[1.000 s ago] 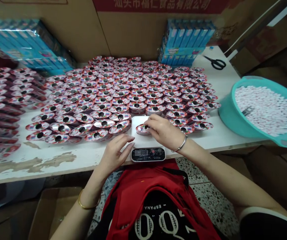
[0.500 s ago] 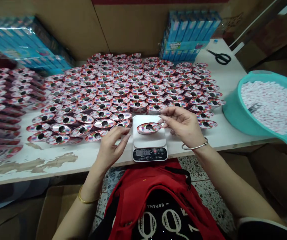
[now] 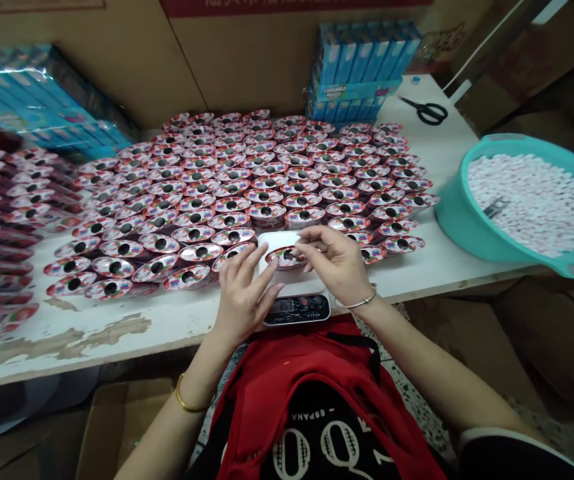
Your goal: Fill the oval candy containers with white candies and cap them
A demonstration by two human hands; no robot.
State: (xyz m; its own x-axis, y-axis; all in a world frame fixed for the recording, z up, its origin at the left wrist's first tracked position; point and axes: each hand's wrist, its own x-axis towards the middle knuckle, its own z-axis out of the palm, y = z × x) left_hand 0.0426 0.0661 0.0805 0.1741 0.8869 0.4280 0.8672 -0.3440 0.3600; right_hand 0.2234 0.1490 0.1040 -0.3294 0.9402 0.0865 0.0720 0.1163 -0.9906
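A red and white oval box [image 3: 285,259] with a round hole in its top stands on a white digital scale [image 3: 279,285], whose display is lit. My right hand [image 3: 339,261] is at the box's right side, thumb and forefinger pinched at the hole. A small white bit shows by those fingertips, too small to name. On the left, my left hand [image 3: 244,293] has its fingers spread, the tips close to the box's left end; whether they touch it I cannot tell. Part of the scale is hidden behind both hands.
Many similar oval boxes [image 3: 233,221] stand in rows behind and left of the scale. A teal basin [image 3: 459,212] full of small white pieces [image 3: 531,200] with metal tongs [image 3: 495,207] sits right. Black scissors [image 3: 429,112] and blue packs [image 3: 354,88] lie toward the back.
My left hand has moved right and up to the box on the scale, its fingers spreading. My right hand has moved left, its fingertips now over the box's hole. The view has shifted slightly.
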